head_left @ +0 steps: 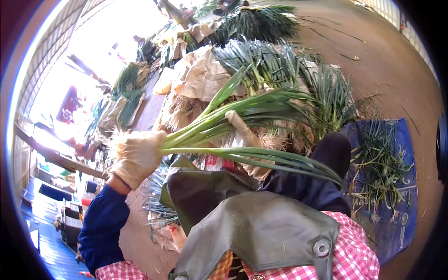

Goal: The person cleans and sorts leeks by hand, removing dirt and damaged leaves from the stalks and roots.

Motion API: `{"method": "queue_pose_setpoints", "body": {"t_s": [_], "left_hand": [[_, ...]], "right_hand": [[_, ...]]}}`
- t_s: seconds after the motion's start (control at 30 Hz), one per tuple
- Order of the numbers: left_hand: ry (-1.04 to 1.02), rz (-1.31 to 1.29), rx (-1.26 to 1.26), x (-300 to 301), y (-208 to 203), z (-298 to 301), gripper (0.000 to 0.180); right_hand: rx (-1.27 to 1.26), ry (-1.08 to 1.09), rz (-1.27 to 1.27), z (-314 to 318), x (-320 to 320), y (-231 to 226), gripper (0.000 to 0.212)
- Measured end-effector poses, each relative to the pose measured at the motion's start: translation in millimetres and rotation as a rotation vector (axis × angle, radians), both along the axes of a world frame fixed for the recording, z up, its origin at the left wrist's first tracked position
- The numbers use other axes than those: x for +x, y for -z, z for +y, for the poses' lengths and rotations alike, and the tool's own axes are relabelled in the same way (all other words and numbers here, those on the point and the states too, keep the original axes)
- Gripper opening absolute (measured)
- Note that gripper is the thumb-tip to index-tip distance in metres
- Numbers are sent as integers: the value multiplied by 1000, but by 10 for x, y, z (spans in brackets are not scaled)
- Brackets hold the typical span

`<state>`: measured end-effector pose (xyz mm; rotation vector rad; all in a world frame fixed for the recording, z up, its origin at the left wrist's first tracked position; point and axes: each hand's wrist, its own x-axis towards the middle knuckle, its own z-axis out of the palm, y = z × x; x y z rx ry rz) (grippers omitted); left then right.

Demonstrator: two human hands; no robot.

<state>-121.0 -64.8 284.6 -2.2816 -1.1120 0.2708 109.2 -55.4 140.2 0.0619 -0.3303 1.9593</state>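
My left hand (141, 156), in a pale soiled glove, is closed round the root end of a bunch of green onions (200, 130). Whitish roots (116, 142) stick out past the glove, and the long green leaves reach to the right across my lap. My right hand (245, 135), gloved too, is seen nearly edge-on among the leaves. It looks stretched out, its fingertips pointing up and away from me. A few separate leaves (280, 156) cross in front of it, and some of its fingers are hidden.
Piled green onions (261, 60) and a crumpled tan sack (198, 72) lie ahead. Loose, thin onions (382, 163) rest on a blue sheet (408, 196) at the right. More bundles (128, 91) stand at the far left. A grey-green apron (261, 224) covers my lap.
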Motion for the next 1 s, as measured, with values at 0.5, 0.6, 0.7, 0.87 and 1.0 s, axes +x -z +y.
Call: {"method": "queue_pose_setpoints", "body": {"t_s": [0.5,0.6,0.7,0.87,1.0], "left_hand": [[-358,151,490,-2120,-2796,270,16],[-273,158,575,-2007,-3114,109,13],[-261,37,604,-1864,-3257,103,12],[-370,70,668,-2187,-3312,-105,12],[-534,-220,618,-2632,-3341,-536,13]], "right_hand": [[-477,1013,-321,1345,3335,1277,21],[-401,835,-380,1354,3324,1253,25],[-305,760,-585,1362,3059,1073,27],[-205,617,-832,1307,2665,953,30],[-124,565,-877,1259,2547,830,32]]}}
